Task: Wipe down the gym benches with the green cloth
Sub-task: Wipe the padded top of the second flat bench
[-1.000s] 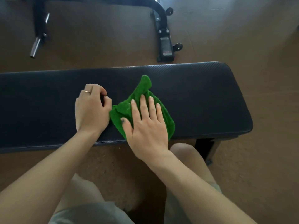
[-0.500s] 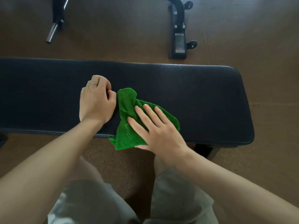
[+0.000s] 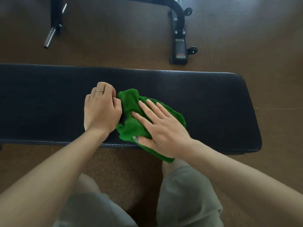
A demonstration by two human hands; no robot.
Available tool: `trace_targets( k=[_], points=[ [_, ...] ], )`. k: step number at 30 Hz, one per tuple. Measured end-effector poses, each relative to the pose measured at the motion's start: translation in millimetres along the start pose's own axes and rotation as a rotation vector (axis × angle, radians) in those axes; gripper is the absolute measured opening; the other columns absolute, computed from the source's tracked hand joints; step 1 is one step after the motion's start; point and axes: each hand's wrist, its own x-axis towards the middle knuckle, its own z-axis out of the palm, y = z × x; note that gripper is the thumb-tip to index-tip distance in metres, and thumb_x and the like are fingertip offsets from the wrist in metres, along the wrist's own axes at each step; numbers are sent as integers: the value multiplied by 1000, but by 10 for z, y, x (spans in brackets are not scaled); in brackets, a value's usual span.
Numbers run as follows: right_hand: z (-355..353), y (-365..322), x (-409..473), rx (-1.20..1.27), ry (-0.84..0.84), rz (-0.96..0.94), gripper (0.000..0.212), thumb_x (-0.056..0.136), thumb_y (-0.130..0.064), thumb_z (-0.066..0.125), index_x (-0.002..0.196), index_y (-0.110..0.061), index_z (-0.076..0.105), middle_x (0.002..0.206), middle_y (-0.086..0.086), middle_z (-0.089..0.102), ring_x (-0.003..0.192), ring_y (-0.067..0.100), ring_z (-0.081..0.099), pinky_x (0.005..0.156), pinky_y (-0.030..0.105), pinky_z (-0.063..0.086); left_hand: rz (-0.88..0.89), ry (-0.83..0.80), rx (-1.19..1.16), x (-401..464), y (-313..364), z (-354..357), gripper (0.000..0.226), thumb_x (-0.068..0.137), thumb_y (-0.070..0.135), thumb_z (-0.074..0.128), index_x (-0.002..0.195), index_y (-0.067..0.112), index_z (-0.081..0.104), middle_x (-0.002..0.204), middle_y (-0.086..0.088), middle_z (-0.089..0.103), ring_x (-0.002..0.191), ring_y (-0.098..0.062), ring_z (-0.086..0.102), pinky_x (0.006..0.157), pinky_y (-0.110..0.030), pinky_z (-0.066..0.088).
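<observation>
This is a gym. A long black padded bench (image 3: 205, 102) stands on a brown, cork-like floor (image 3: 114, 43). Beyond the bench sits a black steel equipment frame (image 3: 179, 38) with small transport wheels, and farther left beyond it, a chrome-tipped bar (image 3: 50, 37).

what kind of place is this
Most likely a gym or home workout room: a long black padded bench, a black metal equipment frame with small wheels on the brown floor, and a steel bar end.
</observation>
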Motion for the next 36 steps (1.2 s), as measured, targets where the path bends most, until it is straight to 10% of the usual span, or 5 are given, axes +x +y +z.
trace_targets(
  k=[13, 25, 36],
  points=[
    [-91, 19, -529, 62, -3, 341, 67, 107, -60, 11, 164, -27, 25, 172, 1, 15, 160, 22, 5, 130, 44, 8, -19, -11, -2, 0, 11, -13, 1, 95, 14, 50, 94, 14, 51, 101, -2, 51, 86, -23, 51, 81, -44, 45],
    [-137, 322, 1343, 129, 55, 517, 66, 106, -54, 21, 162, -20, 27, 169, 7, 26, 158, 30, 14, 128, 46, 5, 2, -2, 27, 2, 14, 5, 1, 95, 14, 52, 95, 13, 53, 104, -5, 51, 90, -26, 51, 82, -45, 43],
    [-164, 548, 1087, 138, 44, 356, 65, 103, -61, 22, 160, -30, 34, 169, 3, 27, 158, 25, 17, 128, 41, 9, -23, -11, 24, 1, 6, -7, 3, 96, 14, 52, 97, 13, 55, 107, -4, 52, 92, -26, 53, 84, -44, 43]
  ],
)
